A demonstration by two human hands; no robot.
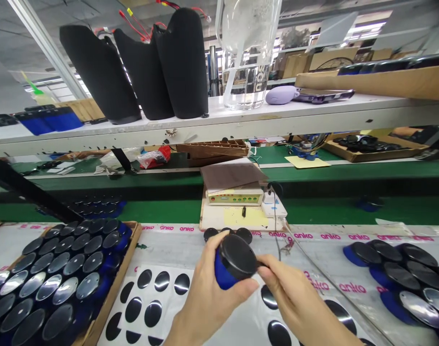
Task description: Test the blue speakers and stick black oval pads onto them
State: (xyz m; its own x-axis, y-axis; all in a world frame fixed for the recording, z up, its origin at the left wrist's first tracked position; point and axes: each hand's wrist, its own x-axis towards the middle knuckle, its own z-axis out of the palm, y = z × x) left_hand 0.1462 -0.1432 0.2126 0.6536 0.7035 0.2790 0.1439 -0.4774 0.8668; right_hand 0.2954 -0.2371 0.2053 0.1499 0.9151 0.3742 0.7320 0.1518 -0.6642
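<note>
My left hand (205, 288) is wrapped round a blue cylinder with a black round top (237, 254), tilted above the bench. At the right edge of that top, my right hand (291, 286) pinches thumb and finger together. A small dark bit shows at its fingertips, but I cannot make out what it is. Below the hands lies a white sheet with black round stickers (153, 313), some places on it bare. Several small black discs (244, 235) lie just behind the held cylinder.
A cardboard tray (113, 293) of blue cylinders stands left; more blue cylinders (396, 269) stand right. Behind is a cream control box (234, 197) with a cable (323, 274) running forward to the right. A shelf (219, 126) overhead bears black sleeves (183, 67) and a clear jug (246, 72).
</note>
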